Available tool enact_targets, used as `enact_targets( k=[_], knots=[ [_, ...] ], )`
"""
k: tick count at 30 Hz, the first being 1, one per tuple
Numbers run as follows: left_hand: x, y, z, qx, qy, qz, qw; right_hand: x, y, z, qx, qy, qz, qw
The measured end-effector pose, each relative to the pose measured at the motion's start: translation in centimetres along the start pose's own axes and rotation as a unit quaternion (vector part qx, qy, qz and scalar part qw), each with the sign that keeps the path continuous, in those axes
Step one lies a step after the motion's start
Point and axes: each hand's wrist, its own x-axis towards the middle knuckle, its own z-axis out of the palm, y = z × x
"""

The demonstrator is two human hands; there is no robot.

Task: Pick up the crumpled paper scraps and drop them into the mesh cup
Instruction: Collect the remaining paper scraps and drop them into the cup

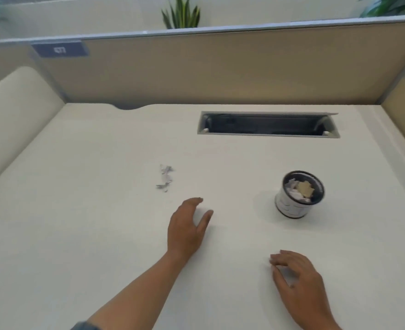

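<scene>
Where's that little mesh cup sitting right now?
In the head view, the mesh cup stands on the right half of the desk, nearer than the cable slot and just beyond the right hand, with paper already inside.

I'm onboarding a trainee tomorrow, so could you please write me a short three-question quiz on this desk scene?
1. True or false: the mesh cup already holds crumpled paper.
2. Which hand is nearer the paper scraps left on the desk: A) left hand, B) right hand?
3. Fill in: the open cable slot lies ____ the cup, toward the partition.

Key:
1. True: white and tan pieces show inside.
2. A: the left hand, open and empty, lies just short of the scraps; the right hand, also empty, rests below the cup.
3. Beyond.
</scene>
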Motion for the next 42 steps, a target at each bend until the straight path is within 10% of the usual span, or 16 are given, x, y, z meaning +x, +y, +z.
enact_targets(
  k=[24, 42],
  knots=[
    [10.5, -12.7, -6.7, 0.099, -0.038, 0.015, 0.994, 12.9, -13.1, 11.6, 0.011, -0.033, 0.006, 0.999],
    [10.1, -15.3, -8.1, -0.256, 0.058, -0.154, 0.953, 21.9, -19.5, 22.5, -0.121, -0.137, 0.092, 0.979]
  ],
)
